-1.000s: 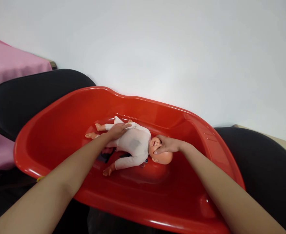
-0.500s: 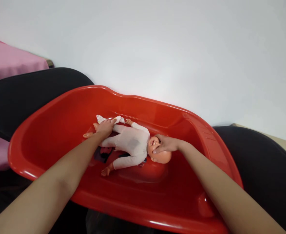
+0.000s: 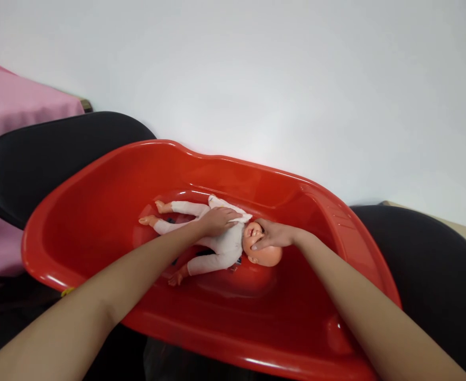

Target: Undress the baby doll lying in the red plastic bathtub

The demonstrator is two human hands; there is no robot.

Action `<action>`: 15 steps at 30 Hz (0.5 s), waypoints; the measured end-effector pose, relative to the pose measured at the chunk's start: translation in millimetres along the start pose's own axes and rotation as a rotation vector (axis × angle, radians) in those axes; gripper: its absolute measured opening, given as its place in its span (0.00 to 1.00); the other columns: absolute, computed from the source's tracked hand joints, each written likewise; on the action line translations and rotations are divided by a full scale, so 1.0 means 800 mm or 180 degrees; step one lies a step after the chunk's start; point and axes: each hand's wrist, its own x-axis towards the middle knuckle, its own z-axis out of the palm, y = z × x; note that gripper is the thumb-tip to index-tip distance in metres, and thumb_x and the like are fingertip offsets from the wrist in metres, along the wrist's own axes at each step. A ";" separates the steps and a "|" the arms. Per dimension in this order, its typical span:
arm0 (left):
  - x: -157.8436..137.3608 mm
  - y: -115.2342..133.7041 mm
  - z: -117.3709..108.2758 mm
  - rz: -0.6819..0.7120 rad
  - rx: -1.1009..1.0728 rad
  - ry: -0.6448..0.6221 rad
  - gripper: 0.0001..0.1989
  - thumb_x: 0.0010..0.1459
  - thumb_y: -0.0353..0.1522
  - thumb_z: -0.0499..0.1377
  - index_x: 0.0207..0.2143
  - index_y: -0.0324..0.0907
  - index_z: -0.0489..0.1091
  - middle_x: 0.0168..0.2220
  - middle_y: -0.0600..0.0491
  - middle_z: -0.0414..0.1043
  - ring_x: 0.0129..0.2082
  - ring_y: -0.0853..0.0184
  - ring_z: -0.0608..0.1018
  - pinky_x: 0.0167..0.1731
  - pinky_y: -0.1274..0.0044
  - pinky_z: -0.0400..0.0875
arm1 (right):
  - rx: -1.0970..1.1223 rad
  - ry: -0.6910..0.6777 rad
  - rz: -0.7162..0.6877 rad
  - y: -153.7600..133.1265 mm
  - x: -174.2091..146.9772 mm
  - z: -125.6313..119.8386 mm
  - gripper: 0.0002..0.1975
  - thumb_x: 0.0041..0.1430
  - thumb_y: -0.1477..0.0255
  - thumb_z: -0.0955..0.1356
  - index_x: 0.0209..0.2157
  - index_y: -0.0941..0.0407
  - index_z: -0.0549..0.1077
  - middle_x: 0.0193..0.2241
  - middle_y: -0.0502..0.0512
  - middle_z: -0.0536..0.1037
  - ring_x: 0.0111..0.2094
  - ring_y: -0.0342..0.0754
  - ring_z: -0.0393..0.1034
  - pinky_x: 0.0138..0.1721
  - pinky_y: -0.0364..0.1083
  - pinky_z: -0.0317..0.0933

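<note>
Red tub (image 3: 98, 211) holds the doll (image 3: 217, 241) lengthwise, head rightward; your left hand (image 3: 219, 219) presses a cloth (image 3: 238, 214) on its chest, right hand (image 3: 274, 236) grips its head.

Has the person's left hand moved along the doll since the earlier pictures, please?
Yes. The left hand, with a small white cloth under it, has slid from the legs to the chest of the doll, toward the right hand and the head end of the red tub.
</note>
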 end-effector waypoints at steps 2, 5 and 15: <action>-0.001 -0.008 0.006 -0.0031 -0.0022 -0.0040 0.27 0.74 0.41 0.42 0.66 0.49 0.70 0.63 0.51 0.74 0.64 0.60 0.72 0.66 0.68 0.61 | -0.0005 0.0017 0.0076 -0.001 0.000 0.000 0.44 0.43 0.49 0.80 0.57 0.53 0.68 0.53 0.60 0.78 0.54 0.62 0.74 0.56 0.58 0.68; -0.002 -0.019 0.008 -0.0212 -0.0002 -0.0037 0.28 0.74 0.42 0.41 0.66 0.48 0.69 0.62 0.50 0.74 0.62 0.57 0.73 0.65 0.66 0.62 | 0.0044 -0.0020 0.0157 -0.004 -0.002 -0.001 0.44 0.42 0.48 0.80 0.57 0.53 0.68 0.54 0.60 0.78 0.55 0.63 0.73 0.57 0.59 0.67; -0.022 -0.047 -0.002 -0.0358 -0.0202 0.0062 0.27 0.75 0.42 0.39 0.69 0.55 0.65 0.63 0.54 0.73 0.65 0.56 0.71 0.66 0.63 0.60 | -0.0001 -0.0037 0.0033 -0.003 -0.004 -0.003 0.43 0.45 0.49 0.80 0.59 0.52 0.68 0.56 0.59 0.78 0.56 0.61 0.73 0.59 0.56 0.66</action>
